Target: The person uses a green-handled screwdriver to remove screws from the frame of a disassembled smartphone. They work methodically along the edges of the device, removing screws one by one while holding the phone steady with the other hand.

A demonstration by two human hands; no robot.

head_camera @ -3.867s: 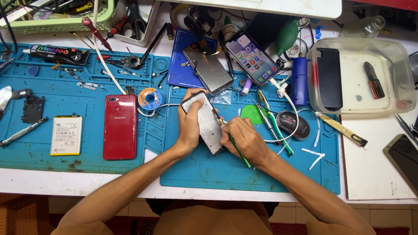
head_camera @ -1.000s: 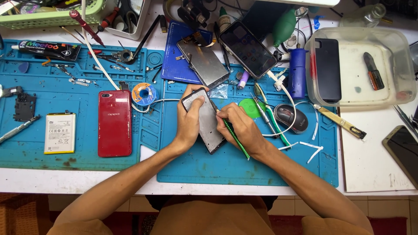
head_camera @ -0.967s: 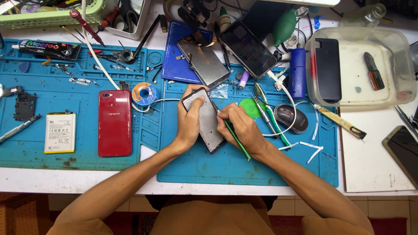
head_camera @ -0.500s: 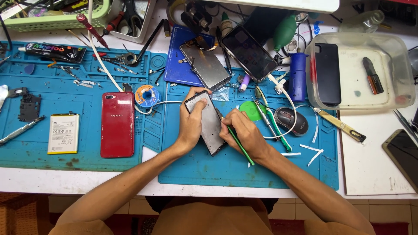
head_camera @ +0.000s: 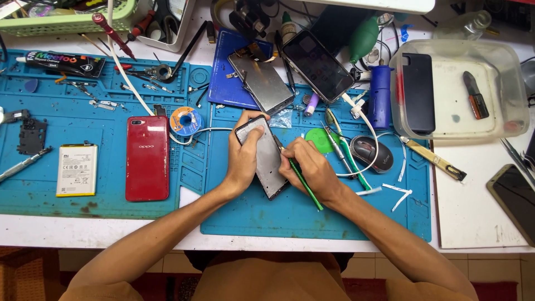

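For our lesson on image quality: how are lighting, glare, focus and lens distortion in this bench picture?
Head view: even, bright light with only soft shadows under the left hand and right hand; slight glare on the clear plastic tub and the red phone; the phone frame is sharp; the bench edges bow slightly, a wide-angle effect.

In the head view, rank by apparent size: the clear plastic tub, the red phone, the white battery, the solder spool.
Largest to smallest:
1. Clear plastic tub
2. Red phone
3. White battery
4. Solder spool
All lie on the same bench, so nearness hardly skews this.
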